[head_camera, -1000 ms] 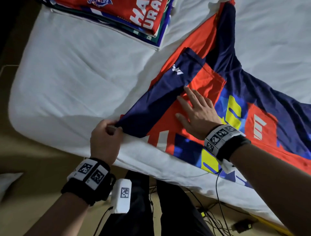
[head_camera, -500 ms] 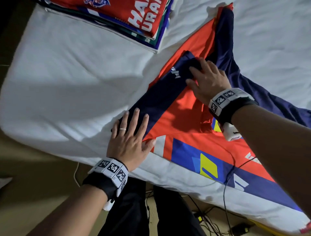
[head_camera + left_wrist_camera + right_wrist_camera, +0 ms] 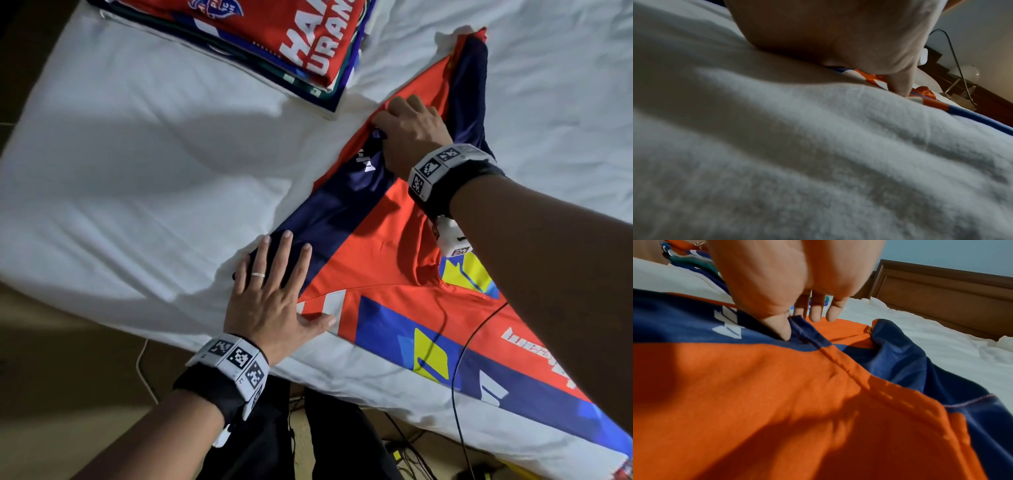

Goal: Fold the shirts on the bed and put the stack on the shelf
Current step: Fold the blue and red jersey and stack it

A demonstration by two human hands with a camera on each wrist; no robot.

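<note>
An orange, navy and blue shirt (image 3: pixel 373 267) lies spread on the white bed (image 3: pixel 137 171), its navy sleeve folded across the body. My left hand (image 3: pixel 274 284) rests flat with straight fingers on the near end of that navy fold; in the left wrist view its thumb (image 3: pixel 900 86) touches the shirt's edge (image 3: pixel 929 102). My right hand (image 3: pixel 407 133) is at the far end of the sleeve. There the thumb (image 3: pixel 784 331) and curled fingers pinch the sleeve hem (image 3: pixel 803 332). A stack of folded shirts (image 3: pixel 274 41) sits at the bed's far corner.
The mattress edge runs close in front of my legs, with cables (image 3: pixel 411 455) on the floor below. A wooden headboard (image 3: pixel 941 296) bounds the bed's far side. A lamp (image 3: pixel 964 73) stands beyond the bed. Bare sheet lies left of the shirt.
My left hand let go of the sleeve corner and now lies flat on it. My right hand slid from the orange chest area up to the sleeve's far end and took hold of the hem.
</note>
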